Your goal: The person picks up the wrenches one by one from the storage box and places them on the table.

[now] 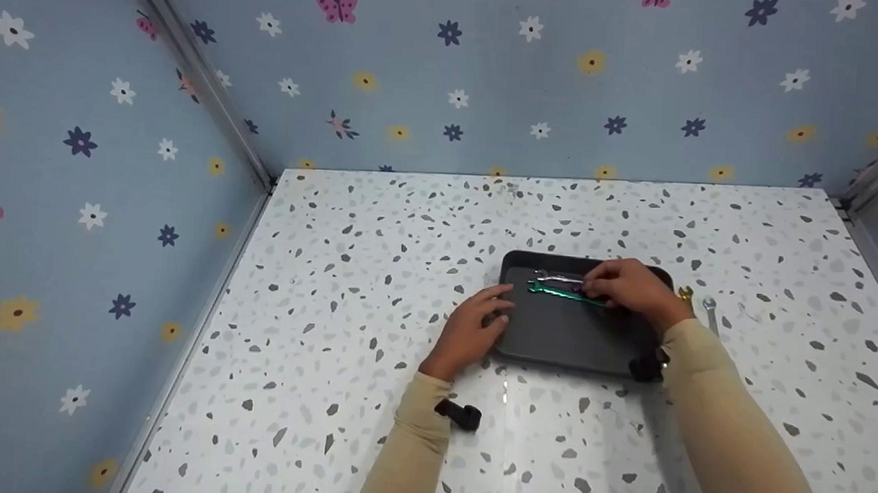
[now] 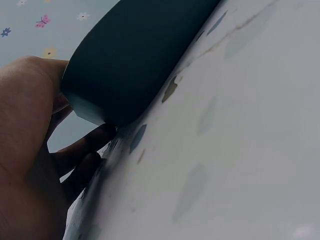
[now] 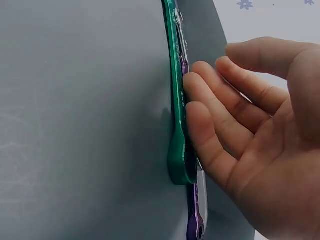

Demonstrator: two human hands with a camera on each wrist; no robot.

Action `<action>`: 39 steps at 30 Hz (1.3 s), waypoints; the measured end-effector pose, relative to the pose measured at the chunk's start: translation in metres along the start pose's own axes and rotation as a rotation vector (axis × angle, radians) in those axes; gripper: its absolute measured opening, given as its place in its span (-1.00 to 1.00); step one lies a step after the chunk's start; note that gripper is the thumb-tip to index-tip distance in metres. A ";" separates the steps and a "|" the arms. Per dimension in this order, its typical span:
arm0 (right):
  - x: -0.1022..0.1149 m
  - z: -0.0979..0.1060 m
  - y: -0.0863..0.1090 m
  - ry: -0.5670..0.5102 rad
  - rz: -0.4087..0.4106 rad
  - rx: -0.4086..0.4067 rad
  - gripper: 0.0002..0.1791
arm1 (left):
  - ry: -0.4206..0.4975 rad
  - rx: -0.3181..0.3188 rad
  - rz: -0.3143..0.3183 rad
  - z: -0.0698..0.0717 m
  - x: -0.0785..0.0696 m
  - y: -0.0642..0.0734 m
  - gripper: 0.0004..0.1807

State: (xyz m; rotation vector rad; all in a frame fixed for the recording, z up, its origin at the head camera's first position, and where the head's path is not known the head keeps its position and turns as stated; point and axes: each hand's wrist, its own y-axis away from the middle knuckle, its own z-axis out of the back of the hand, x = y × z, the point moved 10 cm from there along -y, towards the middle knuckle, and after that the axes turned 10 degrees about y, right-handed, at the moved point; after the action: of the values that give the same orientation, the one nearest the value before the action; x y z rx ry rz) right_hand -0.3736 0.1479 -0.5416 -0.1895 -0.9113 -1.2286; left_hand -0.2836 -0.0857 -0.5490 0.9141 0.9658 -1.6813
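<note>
A dark grey tray [image 1: 554,346] lies on the speckled table. My left hand [image 1: 472,331] holds its left side; in the left wrist view, part of the hand passes behind the tray wall [image 2: 130,60] while other fingertips sit low against its outside. Inside the tray, along the far wall, lie a green wrench [image 1: 564,294], a silver wrench [image 1: 557,277] and a purple wrench [image 3: 195,220], close side by side. My right hand [image 1: 632,290] reaches over them. Its fingertips touch the wrenches, with the thumb [image 3: 260,52] held apart. The hand hides their right ends in the head view.
Right of the tray, partly behind the right forearm, a gold wrench [image 1: 686,295] and another silver wrench [image 1: 710,313] lie on the table [image 1: 362,287]. Flowered blue panels [image 1: 493,76] close in the table at the back and both sides.
</note>
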 end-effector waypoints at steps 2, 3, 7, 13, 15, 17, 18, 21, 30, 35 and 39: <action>-0.001 -0.001 -0.001 0.008 -0.002 0.003 -0.75 | -0.001 0.001 0.003 0.000 0.000 0.000 -0.70; -0.001 -0.002 -0.001 0.012 0.001 0.008 -0.76 | -0.003 0.001 0.004 -0.001 0.000 -0.001 -0.70; 0.001 -0.005 -0.003 0.057 0.033 0.012 -0.77 | -0.009 -0.002 0.011 0.000 0.002 0.000 -0.70; 0.007 -0.008 -0.005 0.108 0.070 0.007 -0.75 | 0.002 -0.009 0.013 0.001 0.001 0.000 -0.70; 0.007 -0.010 -0.006 0.106 0.068 0.011 -0.75 | 0.005 -0.008 0.012 0.000 0.001 0.000 -0.69; 0.008 -0.011 -0.006 0.116 0.074 0.011 -0.76 | 0.010 -0.008 0.013 0.000 0.001 0.000 -0.70; 0.009 -0.011 -0.006 0.123 0.077 0.009 -0.76 | 0.011 -0.008 0.015 0.000 0.001 0.000 -0.70; 0.014 -0.012 -0.006 0.168 0.107 0.003 -0.76 | 0.014 -0.006 0.016 0.000 0.001 0.000 -0.70; 0.021 -0.016 -0.011 0.257 0.098 0.008 -0.73 | 0.014 -0.003 0.015 0.001 0.000 0.001 -0.70; 0.023 -0.018 -0.010 0.286 0.100 0.011 -0.73 | 0.009 -0.008 0.012 0.001 -0.001 0.000 -0.70; 0.026 -0.021 -0.011 0.304 0.113 0.016 -0.74 | 0.007 -0.007 0.016 0.001 -0.001 0.000 -0.70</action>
State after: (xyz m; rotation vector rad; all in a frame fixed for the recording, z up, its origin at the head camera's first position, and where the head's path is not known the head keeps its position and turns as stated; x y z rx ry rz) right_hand -0.3713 0.1126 -0.5407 -0.0389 -0.6378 -1.1089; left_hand -0.2835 -0.0862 -0.5478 0.9207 0.9663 -1.6615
